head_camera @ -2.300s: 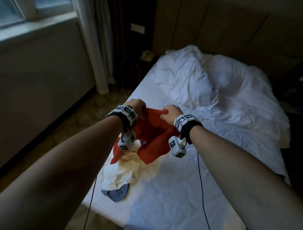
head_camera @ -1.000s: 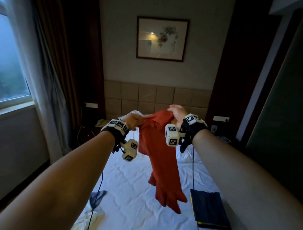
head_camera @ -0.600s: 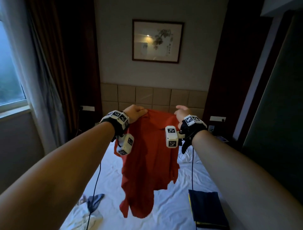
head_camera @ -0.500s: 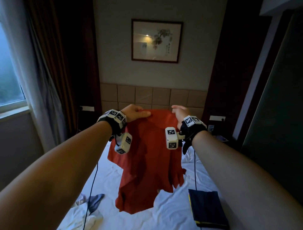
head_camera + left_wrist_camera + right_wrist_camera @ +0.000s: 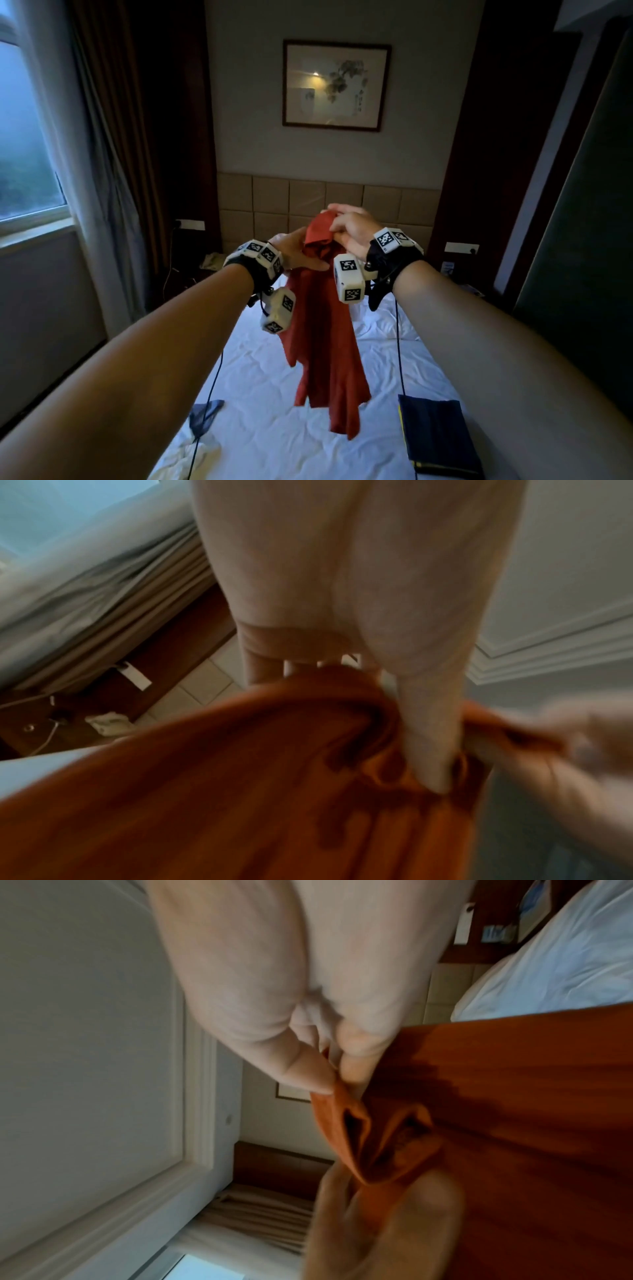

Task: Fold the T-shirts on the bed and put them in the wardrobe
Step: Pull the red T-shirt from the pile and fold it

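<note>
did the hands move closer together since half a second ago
Yes. Against the headboard, left hand and right hand closed inward, bunching the red shirt.

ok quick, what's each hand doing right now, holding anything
Left hand: holding the red T-shirt near its top, thumb pressed into the cloth.
Right hand: pinching the T-shirt's top edge between thumb and fingers.

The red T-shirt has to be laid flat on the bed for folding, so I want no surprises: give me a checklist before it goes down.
1. Right hand pinches the red T-shirt at its top: ok.
2. Left hand grips the fabric: ok.
3. Shirt spread open: not ok, it hangs bunched.
4. Hem off the bed: ok.
5. Bare sheet below the shirt: ok.
6. Folded dark garment apart from the drop spot: ok.
</note>
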Action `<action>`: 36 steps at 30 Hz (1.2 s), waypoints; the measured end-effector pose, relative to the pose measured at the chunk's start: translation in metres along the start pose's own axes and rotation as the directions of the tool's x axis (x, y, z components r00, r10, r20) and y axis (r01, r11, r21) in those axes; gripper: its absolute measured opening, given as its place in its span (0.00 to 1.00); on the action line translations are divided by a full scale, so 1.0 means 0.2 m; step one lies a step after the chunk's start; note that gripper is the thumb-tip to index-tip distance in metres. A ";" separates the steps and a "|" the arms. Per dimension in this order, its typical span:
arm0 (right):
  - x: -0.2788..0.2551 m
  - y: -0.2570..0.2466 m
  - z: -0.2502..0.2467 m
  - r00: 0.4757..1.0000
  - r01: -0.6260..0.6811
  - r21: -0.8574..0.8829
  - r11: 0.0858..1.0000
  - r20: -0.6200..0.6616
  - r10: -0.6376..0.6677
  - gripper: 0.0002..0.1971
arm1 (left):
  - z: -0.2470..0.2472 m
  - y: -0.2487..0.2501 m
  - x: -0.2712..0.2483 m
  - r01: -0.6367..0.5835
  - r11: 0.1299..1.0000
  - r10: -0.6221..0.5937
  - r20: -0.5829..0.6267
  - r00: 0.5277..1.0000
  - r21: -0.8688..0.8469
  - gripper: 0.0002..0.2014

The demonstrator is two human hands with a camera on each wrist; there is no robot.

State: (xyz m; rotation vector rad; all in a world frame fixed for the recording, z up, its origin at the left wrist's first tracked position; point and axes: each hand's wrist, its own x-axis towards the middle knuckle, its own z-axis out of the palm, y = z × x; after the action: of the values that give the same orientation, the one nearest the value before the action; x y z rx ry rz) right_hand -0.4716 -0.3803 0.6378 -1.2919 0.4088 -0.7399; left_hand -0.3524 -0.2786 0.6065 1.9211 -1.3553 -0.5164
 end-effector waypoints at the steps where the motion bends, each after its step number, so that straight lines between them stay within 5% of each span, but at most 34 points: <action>1: 0.00 0.00 0.02 1.000 0.004 0.004 1.000 0.024 -0.004 0.26 | 0.03 0.00 0.00 0.026 0.999 -0.027 -0.010 1.000 -0.040 0.26; 4: -0.01 0.01 0.01 0.999 0.023 -0.028 0.999 0.041 -0.022 0.23 | 0.03 0.02 0.00 0.075 0.980 -0.106 -0.166 0.980 -0.185 0.03; 8: -0.01 0.12 -0.11 1.000 0.014 -0.342 0.940 -0.012 -0.019 0.22 | -0.01 0.03 -0.01 0.037 0.919 -0.148 -0.255 0.955 -0.394 0.19; 15: -0.06 0.42 -0.08 0.938 -0.152 -0.705 0.693 0.117 0.326 0.17 | -0.15 0.02 -0.01 0.027 0.841 -0.217 -0.290 0.932 -0.540 0.15; 20: 0.00 0.55 0.02 0.982 -0.143 -0.686 0.713 -0.007 0.189 0.08 | -0.24 -0.07 -0.02 0.053 0.782 -0.301 -0.302 0.904 -0.621 0.12; 24: 0.07 0.48 0.09 1.000 0.028 -0.917 0.398 0.025 -0.011 0.14 | -0.35 -0.23 0.00 0.136 0.731 -0.476 -0.356 0.804 -0.669 0.10; 25: 0.09 0.46 0.11 0.999 0.034 -0.920 0.391 0.022 -0.034 0.16 | -0.38 -0.27 0.02 0.170 0.734 -0.500 -0.354 0.791 -0.657 0.10; 27: 0.12 0.42 0.17 1.000 0.026 -0.872 0.489 0.022 -0.015 0.19 | -0.41 -0.38 0.05 0.249 0.777 -0.516 -0.360 0.777 -0.578 0.11; 29: 0.18 0.41 0.22 1.000 -0.012 -0.803 0.595 0.006 0.028 0.18 | -0.45 -0.59 0.20 0.370 0.852 -0.501 -0.374 0.780 -0.370 0.28; 31: 0.28 0.40 0.27 0.997 -0.080 -0.748 0.659 -0.058 0.055 0.13 | -0.47 -0.71 0.25 0.492 0.850 -0.523 -0.403 0.751 -0.185 0.47; 32: 0.33 0.40 0.29 0.994 -0.107 -0.707 0.699 -0.090 0.060 0.10 | -0.47 -0.69 0.22 0.518 0.840 -0.531 -0.435 0.727 -0.159 0.49; 34: 0.36 0.36 0.38 0.985 -0.160 -0.557 0.815 -0.143 0.096 0.09 | -0.45 -0.63 0.13 0.503 0.860 -0.484 -0.456 0.747 -0.088 0.41; 36: 0.36 0.31 0.47 0.973 -0.207 -0.355 0.912 -0.172 0.154 0.09 | -0.45 -0.61 0.10 0.401 0.915 -0.399 -0.282 0.873 -0.053 0.23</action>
State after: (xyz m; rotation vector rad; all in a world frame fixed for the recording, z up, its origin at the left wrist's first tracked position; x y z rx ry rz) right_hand -0.3417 -0.3572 0.6107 -1.5344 0.8034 -0.6148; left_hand -0.2061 -0.2447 0.5771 2.1957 -0.7748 -0.4042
